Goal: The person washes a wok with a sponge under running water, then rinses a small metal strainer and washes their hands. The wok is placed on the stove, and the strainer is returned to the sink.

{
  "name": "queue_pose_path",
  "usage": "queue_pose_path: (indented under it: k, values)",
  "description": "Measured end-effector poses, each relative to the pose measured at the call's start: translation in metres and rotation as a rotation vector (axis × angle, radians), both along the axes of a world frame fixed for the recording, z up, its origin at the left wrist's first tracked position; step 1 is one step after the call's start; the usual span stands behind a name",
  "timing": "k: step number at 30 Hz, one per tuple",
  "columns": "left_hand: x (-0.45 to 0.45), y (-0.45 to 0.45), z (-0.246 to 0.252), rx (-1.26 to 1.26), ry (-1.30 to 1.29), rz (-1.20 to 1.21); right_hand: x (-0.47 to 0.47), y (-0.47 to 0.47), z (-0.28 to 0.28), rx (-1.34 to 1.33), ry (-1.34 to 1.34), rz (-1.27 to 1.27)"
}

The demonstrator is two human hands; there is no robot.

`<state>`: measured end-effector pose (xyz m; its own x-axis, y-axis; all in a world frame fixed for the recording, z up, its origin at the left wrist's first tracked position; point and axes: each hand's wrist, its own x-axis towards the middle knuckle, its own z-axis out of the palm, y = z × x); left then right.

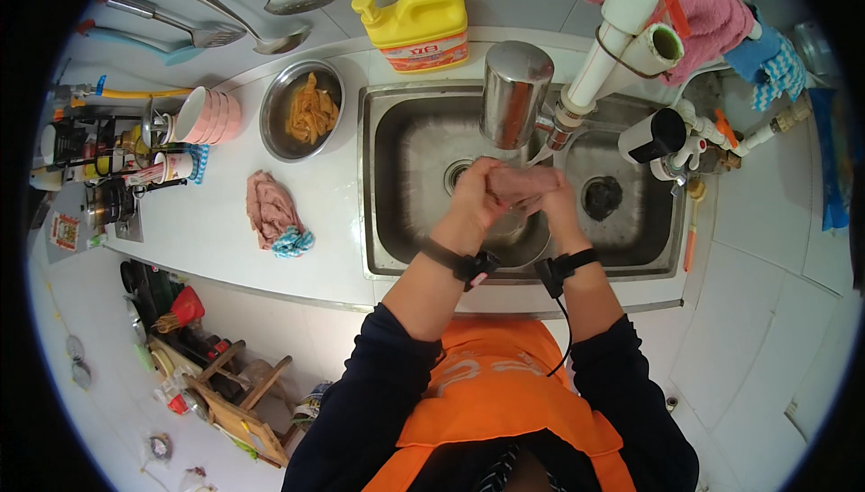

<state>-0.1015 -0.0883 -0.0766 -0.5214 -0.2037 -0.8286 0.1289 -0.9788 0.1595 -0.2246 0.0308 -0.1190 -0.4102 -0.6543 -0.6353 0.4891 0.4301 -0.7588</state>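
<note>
A piece of raw meat (pixel 520 182), pale pink, lies between my two hands over the divider of a steel double-bowl sink (pixel 399 259). My left hand (pixel 478 194) grips its left end, and my right hand (pixel 559 193) is closed on its right end. Just above them, the spout of a faucet (pixel 555 137) with a steel cylindrical housing (pixel 517 86) points down, and water seems to run from it. The sink's left drain (pixel 457 174) partly shows beside my left hand. A dark strainer (pixel 601 198) sits in the right bowl.
Left of the sink stand a steel bowl (pixel 267 113) of yellowish strips in liquid, a crumpled pink cloth (pixel 270 211) and stacked pink bowls (pixel 209 115). A yellow detergent jug (pixel 422 29) is behind the sink. White pipes (pixel 611 32) rise at the right; a brush (pixel 692 222) lies by the rim.
</note>
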Motion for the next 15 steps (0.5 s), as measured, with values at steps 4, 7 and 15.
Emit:
queue_pose_path:
  k: [4,7,15]
  values:
    - [0.000,0.006,-0.011,0.035,-0.066,-0.102,-0.004,-0.005,0.031,-0.318,-0.248,-0.247]
    - [-0.008,0.019,-0.020,0.169,0.199,0.064,0.005,-0.007,0.056,-0.422,0.098,-0.121]
    - [-0.019,0.014,-0.047,0.123,0.518,0.235,0.035,0.012,0.079,-0.358,1.134,0.459]
